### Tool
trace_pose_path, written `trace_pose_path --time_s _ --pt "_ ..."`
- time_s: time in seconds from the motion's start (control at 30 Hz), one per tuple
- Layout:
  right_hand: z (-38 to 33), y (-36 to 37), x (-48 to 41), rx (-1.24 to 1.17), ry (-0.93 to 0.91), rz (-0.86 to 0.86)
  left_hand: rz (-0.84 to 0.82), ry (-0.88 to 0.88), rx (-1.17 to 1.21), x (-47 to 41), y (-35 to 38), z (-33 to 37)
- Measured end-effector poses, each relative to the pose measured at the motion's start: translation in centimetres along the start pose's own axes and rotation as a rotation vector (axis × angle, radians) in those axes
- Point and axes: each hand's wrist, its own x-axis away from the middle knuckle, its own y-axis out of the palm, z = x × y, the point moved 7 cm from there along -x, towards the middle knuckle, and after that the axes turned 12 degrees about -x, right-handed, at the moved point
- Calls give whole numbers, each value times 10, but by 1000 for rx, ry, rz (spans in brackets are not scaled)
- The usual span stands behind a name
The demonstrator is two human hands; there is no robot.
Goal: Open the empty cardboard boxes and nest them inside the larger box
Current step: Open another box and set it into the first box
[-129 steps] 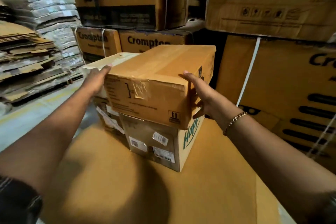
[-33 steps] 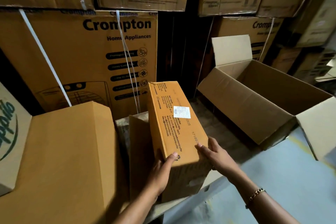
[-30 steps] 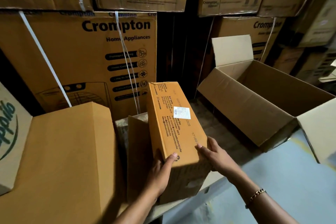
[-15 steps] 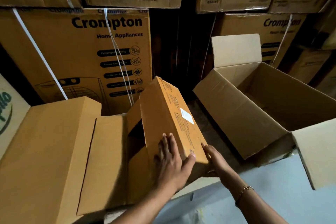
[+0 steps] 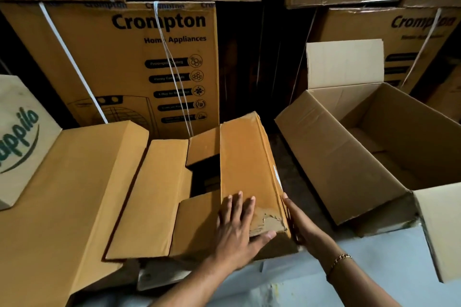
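Left hand (image 5: 237, 227) lies spread flat on the box (image 5: 247, 164), right hand (image 5: 303, 225) flat against its side; ungripped, it could slide and snag a flap (image 5: 203, 144).

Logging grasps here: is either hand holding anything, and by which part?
The small box, at its near end: left hand flat on the top face, thumb along the end edge; right hand against its right side.

Dim storeroom: strapped Crompton cartons (image 5: 124, 62) stacked behind, pale grey floor (image 5: 389, 252) below.
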Motion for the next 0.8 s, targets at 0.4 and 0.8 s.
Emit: trace_pose_path --time_s 0.4,0.8 --pt "-1 5 -19 397 -104 278 -152 105 -11 -12 21 -9" --pt "-61 90 -78 951 -123 284 22 -566 11 -75 -90 -282"
